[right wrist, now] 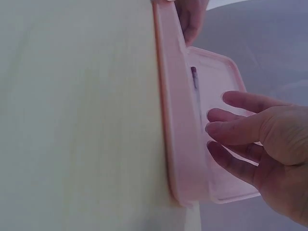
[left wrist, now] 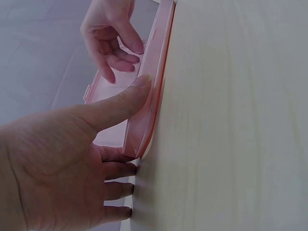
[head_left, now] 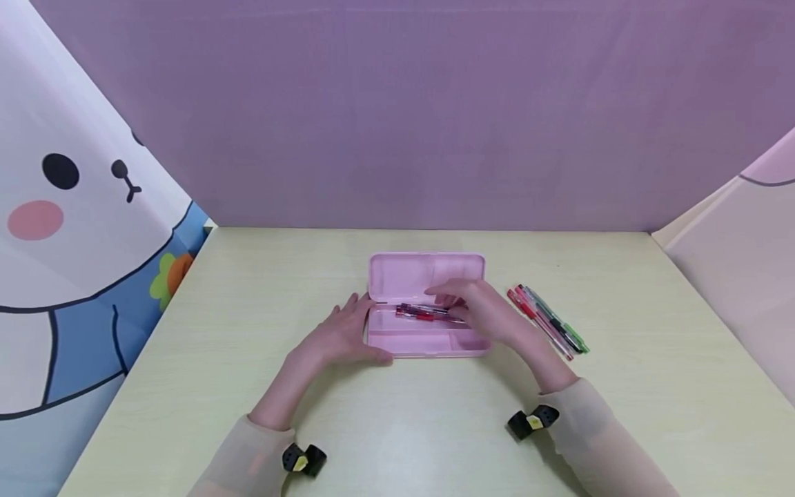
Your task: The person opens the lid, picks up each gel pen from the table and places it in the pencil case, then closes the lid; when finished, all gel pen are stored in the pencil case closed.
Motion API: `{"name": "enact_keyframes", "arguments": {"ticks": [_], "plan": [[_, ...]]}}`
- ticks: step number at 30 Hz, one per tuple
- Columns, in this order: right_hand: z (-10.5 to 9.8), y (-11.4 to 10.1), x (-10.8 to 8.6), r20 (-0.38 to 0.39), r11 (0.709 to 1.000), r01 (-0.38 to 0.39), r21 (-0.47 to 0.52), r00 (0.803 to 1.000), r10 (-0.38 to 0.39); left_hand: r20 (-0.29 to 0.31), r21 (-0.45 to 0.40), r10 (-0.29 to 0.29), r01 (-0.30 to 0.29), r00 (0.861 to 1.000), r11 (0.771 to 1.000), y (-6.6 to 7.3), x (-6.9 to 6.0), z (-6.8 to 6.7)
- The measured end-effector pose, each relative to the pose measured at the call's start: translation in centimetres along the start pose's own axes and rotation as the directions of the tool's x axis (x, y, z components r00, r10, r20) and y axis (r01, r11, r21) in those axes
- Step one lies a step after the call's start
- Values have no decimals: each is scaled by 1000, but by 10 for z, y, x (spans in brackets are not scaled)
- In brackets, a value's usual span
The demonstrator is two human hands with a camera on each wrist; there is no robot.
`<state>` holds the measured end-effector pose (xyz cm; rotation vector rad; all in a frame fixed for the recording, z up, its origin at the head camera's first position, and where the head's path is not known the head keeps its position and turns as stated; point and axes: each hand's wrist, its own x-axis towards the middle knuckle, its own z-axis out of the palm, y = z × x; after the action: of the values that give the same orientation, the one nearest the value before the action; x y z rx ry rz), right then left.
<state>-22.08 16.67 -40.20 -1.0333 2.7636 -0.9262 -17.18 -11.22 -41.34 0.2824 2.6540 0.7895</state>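
An open pink pencil case lies on the table with several pens in its rear compartment. The left hand rests against the case's left end, its thumb along the front wall and its other fingers spread fairly straight; the left wrist view shows this thumb on the wall. Above the case, the right hand has its fingers loosely bent over the right part of the pens. In the right wrist view the right hand shows nothing between its fingers, and one pen's dark tip sticks up inside the case.
Several more pens, red, pink, black and green, lie side by side on the table right of the case, close to the right forearm. A purple cloth hangs behind the table, and a cartoon-printed cloth hangs at the left.
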Motion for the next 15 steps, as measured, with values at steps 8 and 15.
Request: {"name": "enact_keyframes", "arguments": {"ticks": [8, 15], "plan": [[-28, 17, -19, -92, 998, -14, 67, 996, 20, -1, -17, 26, -26, 1000, 1000, 1, 2, 1], [-55, 44, -48, -215, 997, -54, 50, 975, 63, -2, -10, 23, -23, 1000, 1000, 1, 1, -1]]}}
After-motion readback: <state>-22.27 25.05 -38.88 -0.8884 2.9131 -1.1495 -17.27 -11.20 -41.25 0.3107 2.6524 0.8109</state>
